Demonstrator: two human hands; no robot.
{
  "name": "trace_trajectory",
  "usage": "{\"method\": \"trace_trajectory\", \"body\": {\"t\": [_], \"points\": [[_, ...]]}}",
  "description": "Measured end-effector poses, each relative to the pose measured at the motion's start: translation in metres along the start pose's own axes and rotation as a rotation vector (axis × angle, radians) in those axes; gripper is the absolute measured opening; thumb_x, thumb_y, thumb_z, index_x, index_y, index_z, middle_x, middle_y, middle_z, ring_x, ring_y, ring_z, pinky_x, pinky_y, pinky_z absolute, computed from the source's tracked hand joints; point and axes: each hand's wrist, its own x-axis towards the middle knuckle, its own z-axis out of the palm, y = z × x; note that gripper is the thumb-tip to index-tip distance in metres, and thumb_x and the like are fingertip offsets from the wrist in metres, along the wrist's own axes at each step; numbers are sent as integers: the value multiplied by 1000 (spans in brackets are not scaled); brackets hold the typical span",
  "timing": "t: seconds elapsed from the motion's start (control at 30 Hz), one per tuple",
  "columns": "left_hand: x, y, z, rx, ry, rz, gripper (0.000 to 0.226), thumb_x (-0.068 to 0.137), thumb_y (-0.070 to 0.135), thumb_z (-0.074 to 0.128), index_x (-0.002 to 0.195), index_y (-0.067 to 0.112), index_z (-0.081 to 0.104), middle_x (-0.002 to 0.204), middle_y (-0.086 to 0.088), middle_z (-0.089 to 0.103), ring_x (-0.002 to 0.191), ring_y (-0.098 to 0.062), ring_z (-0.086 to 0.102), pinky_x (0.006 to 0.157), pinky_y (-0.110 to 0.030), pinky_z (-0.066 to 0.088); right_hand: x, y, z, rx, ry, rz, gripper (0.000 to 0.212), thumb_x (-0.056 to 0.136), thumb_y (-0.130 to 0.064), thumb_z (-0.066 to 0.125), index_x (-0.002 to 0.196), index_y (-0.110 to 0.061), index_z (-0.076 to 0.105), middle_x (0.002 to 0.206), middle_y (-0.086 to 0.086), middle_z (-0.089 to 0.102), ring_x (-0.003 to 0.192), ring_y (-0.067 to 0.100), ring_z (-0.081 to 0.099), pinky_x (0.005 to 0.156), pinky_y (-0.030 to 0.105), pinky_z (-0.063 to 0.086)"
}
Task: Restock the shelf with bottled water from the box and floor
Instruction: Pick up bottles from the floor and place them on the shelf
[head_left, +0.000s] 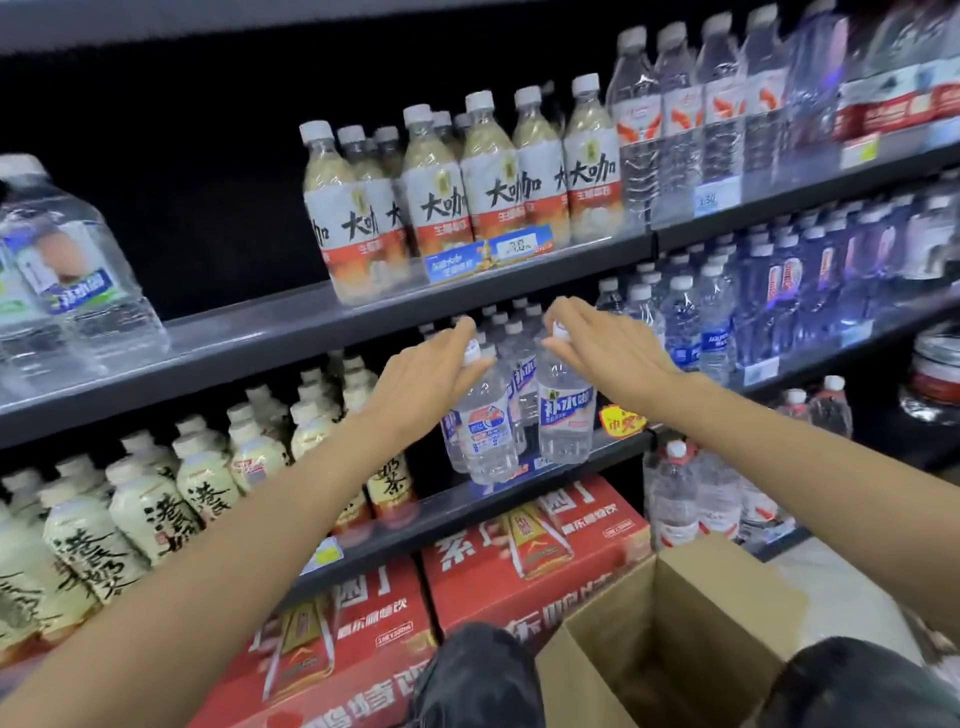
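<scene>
**Two bottles at the shelf**

The left hand (423, 371) is gripping a water bottle (485, 426) by its cap; the right hand (597, 345) is gripping another bottle (565, 415) likewise, both at the middle shelf (613, 451), above the open cardboard box (691, 613).

Dark metal store shelving (291, 332) above pale floor (831, 582).
</scene>
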Motion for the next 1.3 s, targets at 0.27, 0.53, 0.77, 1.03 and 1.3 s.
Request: {"method": "trace_trajectory", "body": {"t": [0.27, 0.53, 0.77, 1.03, 1.3], "points": [[55, 34, 51, -16, -63, 13, 38, 99, 49, 32, 114, 14, 35, 99, -5, 53, 63, -22, 42, 51, -33, 32, 4, 57, 26, -65, -7, 114, 31, 102, -39, 38, 111, -10, 46, 103, 7, 53, 62, 25, 41, 41, 28, 17], [89, 38, 93, 52, -101, -4, 41, 100, 50, 32, 116, 12, 36, 99, -6, 57, 66, -27, 55, 51, -37, 44, 19, 89, 63, 66, 18, 251, 26, 102, -37, 38, 112, -14, 44, 109, 3, 52, 64, 19, 38, 44, 30, 27], [108, 28, 118, 79, -124, -29, 49, 99, 50, 33, 126, 9, 36, 106, -10, 62, 76, -33, 62, 56, -38, 45, 44, 102, 92, 47, 21, 209, 31, 102, -38, 39, 113, -10, 46, 106, 5, 51, 69, 18, 40, 42, 26, 18], [132, 19, 139, 172, -149, -70, 61, 98, 53, 32, 139, 8, 32, 111, -14, 65, 93, -36, 65, 69, -39, 46, 64, 111, 128, 2, -74, 147, 39, 102, -38, 37, 124, -6, 44, 117, 11, 52, 100, 29, 60, 55, 35, 40], [147, 4, 159, 171, -219, -47, 57, 101, 49, 28, 141, 10, 29, 110, -17, 65, 99, -35, 62, 83, -40, 43, 75, 129, 154, 47, -182, -17, 36, 103, -34, 37, 126, -7, 43, 117, 15, 51, 88, 36, 59, 58, 33, 30]]}}
